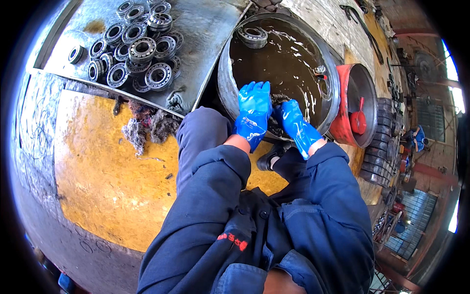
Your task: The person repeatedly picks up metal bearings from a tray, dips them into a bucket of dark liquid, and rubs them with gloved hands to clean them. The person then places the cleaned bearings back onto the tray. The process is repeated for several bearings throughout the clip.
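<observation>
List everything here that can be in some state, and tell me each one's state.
Large tub: open-topped, holding brown liquid.
Lone bearing: in the tub, partly above the liquid.
Other bearings: mostly heaped together.
Red container: open-topped, red item inside.
Rags: crumpled.
Left hand: gloved, fingers extended.
Right hand: gloved, grip partly hidden.
</observation>
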Demonstrator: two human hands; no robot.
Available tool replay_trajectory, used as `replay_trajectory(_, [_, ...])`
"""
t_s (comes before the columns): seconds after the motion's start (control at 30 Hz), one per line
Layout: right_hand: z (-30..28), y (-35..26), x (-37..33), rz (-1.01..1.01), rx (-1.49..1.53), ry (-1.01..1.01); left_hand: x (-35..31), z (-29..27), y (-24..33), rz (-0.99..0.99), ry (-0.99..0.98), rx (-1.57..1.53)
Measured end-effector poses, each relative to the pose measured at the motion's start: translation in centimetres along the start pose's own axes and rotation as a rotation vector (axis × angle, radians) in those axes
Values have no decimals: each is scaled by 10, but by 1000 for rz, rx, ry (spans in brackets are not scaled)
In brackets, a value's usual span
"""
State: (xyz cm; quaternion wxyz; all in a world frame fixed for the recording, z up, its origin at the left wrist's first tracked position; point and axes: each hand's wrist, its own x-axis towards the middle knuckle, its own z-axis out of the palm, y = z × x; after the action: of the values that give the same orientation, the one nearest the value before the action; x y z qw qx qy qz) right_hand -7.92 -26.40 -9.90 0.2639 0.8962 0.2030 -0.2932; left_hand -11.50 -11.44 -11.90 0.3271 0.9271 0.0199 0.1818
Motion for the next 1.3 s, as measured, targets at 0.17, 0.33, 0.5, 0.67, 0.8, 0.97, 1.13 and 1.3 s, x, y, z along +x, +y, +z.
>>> replay_trajectory(0.17, [4, 15, -5, 154, 324, 19, 2, 0, 0, 3, -22, -33])
replay_trajectory(0.33, [10, 15, -24, 176, 601, 24, 0, 3, -7, 10, 51, -16])
replay_trajectory(0.5, [39, 14, 19, 43, 201, 54, 1, 3, -2, 27, 44, -23])
replay_trajectory(0.67, [83, 49, 28, 6, 465, 202, 2, 4, 5, 39, 52, -52])
replay_trajectory(0.8, [30, 20, -15, 89, 571, 156, 0, 2, -4, 20, 55, -16])
replay_trajectory(0.97, [12, 4, -3, -175, -115, 92, -1, 2, -2, 28, 82, -18])
replay_trajectory(1.13, [21, 19, 6, 152, 311, 53, 1, 2, 0, 25, 54, -44])
replay_trajectory(1.3, [5, 11, -15, 203, 442, -34, 2, 0, -3, 23, 66, -16])
